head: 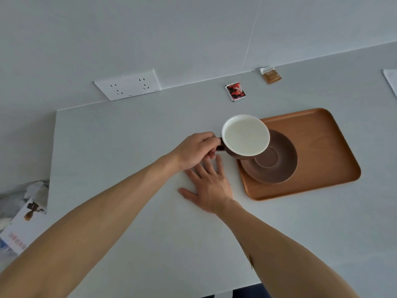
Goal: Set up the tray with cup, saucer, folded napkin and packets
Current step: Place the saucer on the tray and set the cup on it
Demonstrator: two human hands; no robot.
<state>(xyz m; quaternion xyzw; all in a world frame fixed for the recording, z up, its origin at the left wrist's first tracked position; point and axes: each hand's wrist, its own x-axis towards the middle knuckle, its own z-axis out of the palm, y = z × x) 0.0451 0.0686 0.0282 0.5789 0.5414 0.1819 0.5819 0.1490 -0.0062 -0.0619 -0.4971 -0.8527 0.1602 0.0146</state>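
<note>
My left hand [196, 150] pinches the handle of a brown cup [245, 137] with a white inside. The cup hangs above the left edge of a brown saucer [283, 166]. That saucer lies on the left half of an orange-brown tray [335, 147]. My right hand [209, 187] lies flat on the white table, fingers spread, just left of the tray. A red and black packet [235, 91] and a brown packet [271, 75] lie near the wall behind the tray. A white napkin edge [391, 80] shows at the far right.
A double wall socket [128, 87] sits on the wall at the back left. Beyond the table's left edge lie a printed leaflet [23, 224] and crumpled white stuff [35, 190]. The table's front edge runs along the bottom of the view.
</note>
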